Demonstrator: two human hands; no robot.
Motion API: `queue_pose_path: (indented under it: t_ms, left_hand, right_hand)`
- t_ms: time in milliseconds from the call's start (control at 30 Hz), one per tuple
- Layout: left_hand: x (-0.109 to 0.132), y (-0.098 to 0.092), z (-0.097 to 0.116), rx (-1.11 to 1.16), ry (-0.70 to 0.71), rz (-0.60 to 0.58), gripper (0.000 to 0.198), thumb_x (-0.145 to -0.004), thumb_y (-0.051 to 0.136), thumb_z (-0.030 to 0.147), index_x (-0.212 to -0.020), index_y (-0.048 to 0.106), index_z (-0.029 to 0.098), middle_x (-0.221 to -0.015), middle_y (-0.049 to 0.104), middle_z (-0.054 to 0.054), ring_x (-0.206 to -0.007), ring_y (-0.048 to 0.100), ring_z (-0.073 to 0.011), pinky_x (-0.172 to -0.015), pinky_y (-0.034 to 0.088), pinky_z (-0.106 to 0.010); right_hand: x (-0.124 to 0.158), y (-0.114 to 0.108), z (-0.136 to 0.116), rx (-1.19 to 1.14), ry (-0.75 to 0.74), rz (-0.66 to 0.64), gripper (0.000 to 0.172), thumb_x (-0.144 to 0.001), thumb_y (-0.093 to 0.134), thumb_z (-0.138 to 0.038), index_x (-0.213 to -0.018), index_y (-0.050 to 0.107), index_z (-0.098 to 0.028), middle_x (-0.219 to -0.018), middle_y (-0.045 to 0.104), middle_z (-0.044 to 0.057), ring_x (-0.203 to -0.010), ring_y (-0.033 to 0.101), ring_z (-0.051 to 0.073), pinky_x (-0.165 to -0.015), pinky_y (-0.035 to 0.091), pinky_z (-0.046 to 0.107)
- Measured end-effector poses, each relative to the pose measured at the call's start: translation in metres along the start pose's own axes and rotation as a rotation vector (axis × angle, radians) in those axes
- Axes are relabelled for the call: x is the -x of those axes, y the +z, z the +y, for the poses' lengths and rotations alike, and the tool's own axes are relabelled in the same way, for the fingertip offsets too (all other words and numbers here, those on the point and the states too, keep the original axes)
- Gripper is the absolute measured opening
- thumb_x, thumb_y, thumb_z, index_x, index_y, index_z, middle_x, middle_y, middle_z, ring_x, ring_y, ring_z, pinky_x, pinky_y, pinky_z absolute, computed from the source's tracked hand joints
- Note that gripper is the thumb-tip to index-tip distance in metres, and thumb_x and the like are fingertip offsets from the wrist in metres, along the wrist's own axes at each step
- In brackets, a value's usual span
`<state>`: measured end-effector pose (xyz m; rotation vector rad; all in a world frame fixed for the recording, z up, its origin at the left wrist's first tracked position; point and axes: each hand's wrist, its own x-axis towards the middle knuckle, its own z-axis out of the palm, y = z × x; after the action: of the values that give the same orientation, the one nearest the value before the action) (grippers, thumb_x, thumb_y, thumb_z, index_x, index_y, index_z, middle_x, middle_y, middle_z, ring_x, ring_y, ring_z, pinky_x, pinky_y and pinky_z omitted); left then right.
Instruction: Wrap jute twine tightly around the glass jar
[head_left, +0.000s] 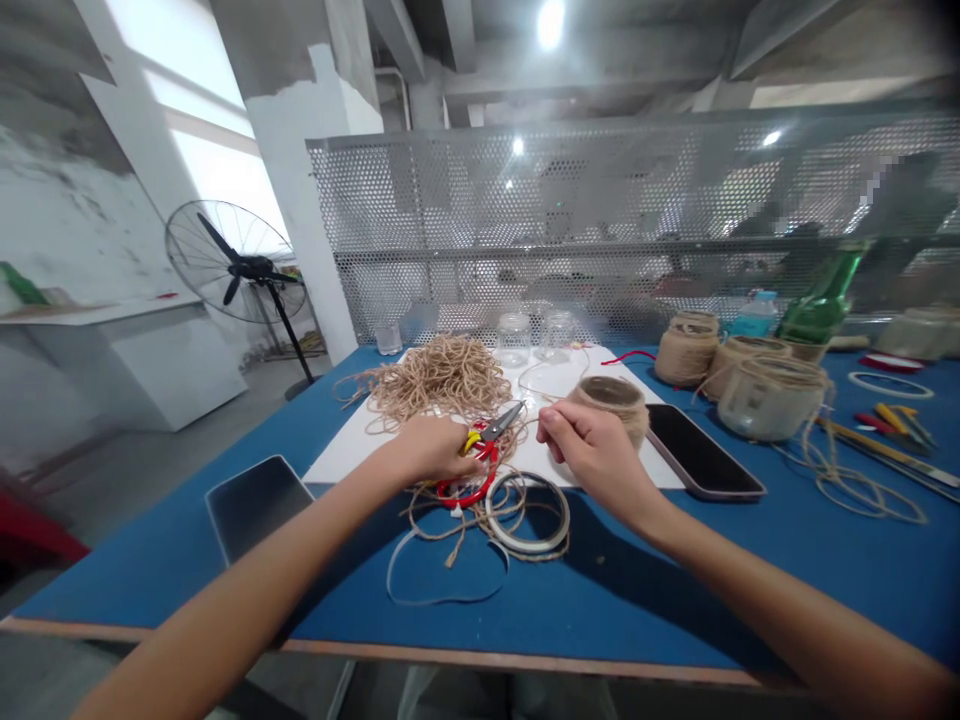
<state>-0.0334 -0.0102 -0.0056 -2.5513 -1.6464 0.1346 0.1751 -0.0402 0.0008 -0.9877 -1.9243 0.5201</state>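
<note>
Left hand (427, 450) has the red scissors (480, 462) tucked in close, fingers curled shut round the handles, blades angled up toward the jar. Right hand (596, 455) sits just beside the twine-wrapped jar (611, 408), fingertips (551, 425) pinched narrow, can't tell if there's a strand in them. That jar's on the white sheet (352, 465) near the big pile of twine (435, 380). Loose loops and a tape roll (529, 515) lie right under the hands, so a short, tight scissor grip looks like the tidy way to work here
</note>
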Motion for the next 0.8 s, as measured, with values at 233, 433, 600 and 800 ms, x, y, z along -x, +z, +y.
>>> queue_pose_path:
  t_ms: [233,433,600,800]
  left_hand:
    - [-0.006,-0.002,-0.011,0.074,-0.08,0.044,0.032,-0.072,0.043,0.043,-0.065,0.058,0.016,-0.066,0.063,-0.011,-0.059,0.058,-0.0241,-0.05,0.037,-0.028]
    - [-0.005,-0.016,-0.034,0.71,-0.14,0.157,0.022,-0.073,0.042,0.036,-0.076,0.05,0.016,-0.068,0.059,-0.002,-0.059,0.055,-0.0152,-0.051,0.039,-0.023]
    - [-0.011,-0.008,-0.034,0.839,-0.26,0.317,0.017,-0.073,0.041,0.029,-0.084,0.043,0.016,-0.06,0.05,0.003,-0.049,0.047,-0.0112,-0.045,0.035,-0.021]
    - [-0.01,-0.015,-0.048,0.538,-0.112,0.372,0.023,-0.066,0.054,0.031,-0.08,0.043,0.017,-0.068,0.051,0.0,-0.06,0.048,-0.0143,-0.055,0.037,-0.024]
  right_hand:
    - [0.003,0.0,0.0,-0.11,0.086,0.017,0.035,-0.088,0.037,-0.038,-0.063,0.051,-0.016,-0.048,0.043,-0.004,-0.045,0.037,0.007,-0.045,0.027,0.021]
    - [0.004,-0.01,-0.005,-0.135,0.074,0.126,0.032,-0.087,0.039,-0.035,-0.064,0.052,-0.016,-0.049,0.043,-0.003,-0.044,0.037,0.007,-0.045,0.028,0.021]
    - [0.004,-0.017,-0.005,-0.195,0.031,0.259,0.031,-0.086,0.04,-0.036,-0.066,0.052,-0.017,-0.051,0.043,-0.003,-0.045,0.037,0.007,-0.043,0.028,0.021]
    - [0.001,-0.02,-0.004,-0.297,0.0,0.427,0.029,-0.087,0.04,-0.037,-0.067,0.051,-0.019,-0.053,0.045,-0.003,-0.043,0.038,0.008,-0.042,0.03,0.022]
